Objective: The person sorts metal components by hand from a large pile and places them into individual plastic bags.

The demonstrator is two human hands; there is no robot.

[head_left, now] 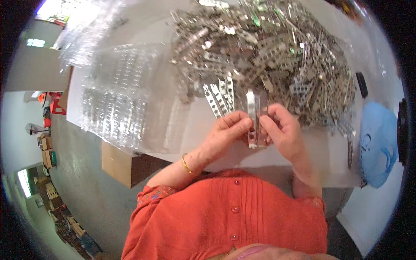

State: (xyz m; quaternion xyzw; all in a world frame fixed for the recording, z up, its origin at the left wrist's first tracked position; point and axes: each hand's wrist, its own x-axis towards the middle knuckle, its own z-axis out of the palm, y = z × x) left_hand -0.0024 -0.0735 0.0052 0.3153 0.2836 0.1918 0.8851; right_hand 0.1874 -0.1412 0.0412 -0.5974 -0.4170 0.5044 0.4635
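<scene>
My left hand [225, 132], with a gold bangle at its wrist, pinches a narrow shiny metal strip with holes [251, 104] in front of my chest. My right hand [281, 130] has its thumb and fingers closed on a clear plastic sleeve [261, 141] beside the strip. Strip and sleeve overlap, both standing nearly upright in this view. Just beyond my left hand lie several loose perforated metal strips [221, 95] on the white table [190, 125]. Behind my hands spreads a large heap of similar metal strips [268, 52].
Stacked clear plastic packs [115, 97] cover the table's left side. A blue bag [377, 143] hangs at the right edge, near a small black object [361, 84]. An open cardboard box [125, 162] stands below the table's left front edge.
</scene>
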